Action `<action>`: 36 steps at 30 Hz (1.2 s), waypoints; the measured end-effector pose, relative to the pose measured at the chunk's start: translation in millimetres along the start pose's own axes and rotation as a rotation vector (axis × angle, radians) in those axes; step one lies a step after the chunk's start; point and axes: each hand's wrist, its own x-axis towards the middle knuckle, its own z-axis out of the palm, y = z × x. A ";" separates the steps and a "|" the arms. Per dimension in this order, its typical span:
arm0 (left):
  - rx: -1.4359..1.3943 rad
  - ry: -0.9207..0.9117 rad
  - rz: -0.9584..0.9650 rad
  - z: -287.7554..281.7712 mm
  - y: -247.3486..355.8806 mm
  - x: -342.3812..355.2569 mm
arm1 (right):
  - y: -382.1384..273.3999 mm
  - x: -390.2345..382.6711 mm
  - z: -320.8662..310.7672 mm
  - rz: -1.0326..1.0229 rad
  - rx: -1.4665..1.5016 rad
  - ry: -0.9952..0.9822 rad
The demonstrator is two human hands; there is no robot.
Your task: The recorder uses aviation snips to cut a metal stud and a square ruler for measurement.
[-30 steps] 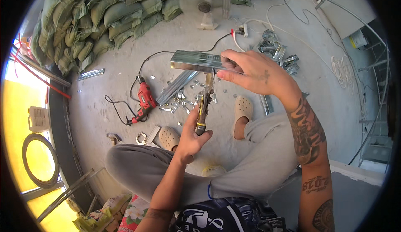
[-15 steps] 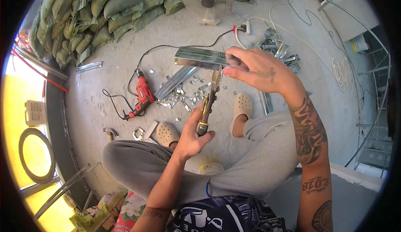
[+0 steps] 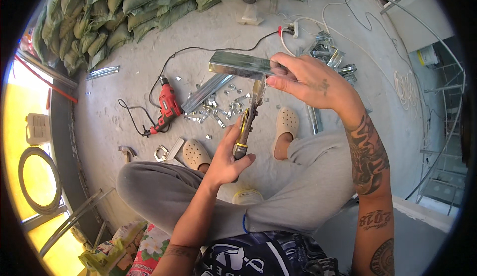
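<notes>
My right hand [image 3: 310,81] pinches the end of a short shiny metal channel [image 3: 236,63], thumb below and fingers on top, so that it lies sideways above the floor. My left hand [image 3: 229,157] is wrapped round a pair of tin snips [image 3: 254,104] with dark and yellow handles. Their jaws point up and meet the lower edge of the channel close to my right thumb. Whether the blades bite into the metal I cannot tell. Beneath the channel, small metal offcuts [image 3: 216,112] lie scattered on the floor next to a longer metal channel [image 3: 206,93].
A red corded drill [image 3: 168,102] lies left, its black cord running to a white power strip [image 3: 294,30]. A hammer [image 3: 127,152] and a metal clamp-like piece [image 3: 161,153] rest near my left foot. Cut channels [image 3: 325,50] are heaped right. Green sandbags [image 3: 121,17] line the back.
My hands, the snips and the channel keep nearly the same pose. The floor scene has shifted slightly left in the view.
</notes>
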 end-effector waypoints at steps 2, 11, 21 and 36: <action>0.005 0.036 -0.078 1.2 6.2 -1.2 | -2.3 0.5 2.9 -0.015 0.007 0.022; -0.105 0.251 -0.105 -6.3 -10.9 9.4 | -5.1 10.3 15.5 -0.012 0.054 0.038; 0.073 0.224 -0.258 -18.9 -3.3 7.2 | -11.1 15.3 27.4 0.057 0.104 0.079; 0.117 0.219 -0.253 -23.2 -9.3 12.4 | -11.0 14.1 31.4 0.070 0.107 0.110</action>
